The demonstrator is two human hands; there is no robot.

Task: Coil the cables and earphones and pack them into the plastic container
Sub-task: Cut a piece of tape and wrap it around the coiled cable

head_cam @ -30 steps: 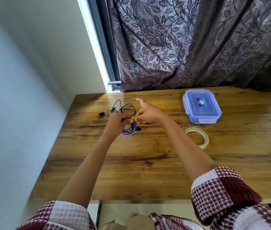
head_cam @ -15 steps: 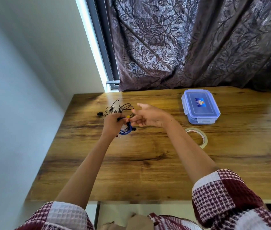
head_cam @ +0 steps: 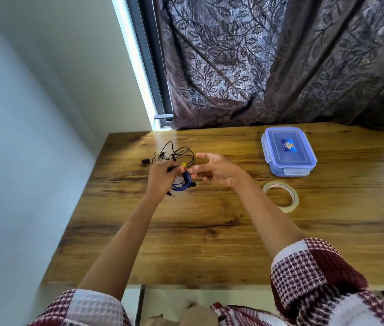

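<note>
Softly, softly with the blue cable (head_cam: pixel 181 185): light, thin and bendy, easy to squash, quick to spring open if let go. Best to pinch at the crossing of the loops, to keep all the rings together. Looks like a small bunch of blue rings, with a yellow bit (head_cam: pixel 183 164) on top and a little metal plug (head_cam: pixel 173 196) poking out below. Held over the far left part of the table (head_cam: pixel 210 231), in the left hand (head_cam: pixel 160 177), fingers curled round the loops. Right hand (head_cam: pixel 218 170) close beside, fingers half bent, tips right next to the blue rings; cannot tell if pinching or only near. Black earphones (head_cam: pixel 174 154) lying in a messy tangle on the wood just behind the hands, thin as thread and likely to knot, so better to lift by the middle of the bunch. Plastic container (head_cam: pixel 290 171) off to the right, well apart from the cable, lid (head_cam: pixel 273 147) on. Roll of tape (head_cam: pixel 293 203) lying flat near it.
</note>
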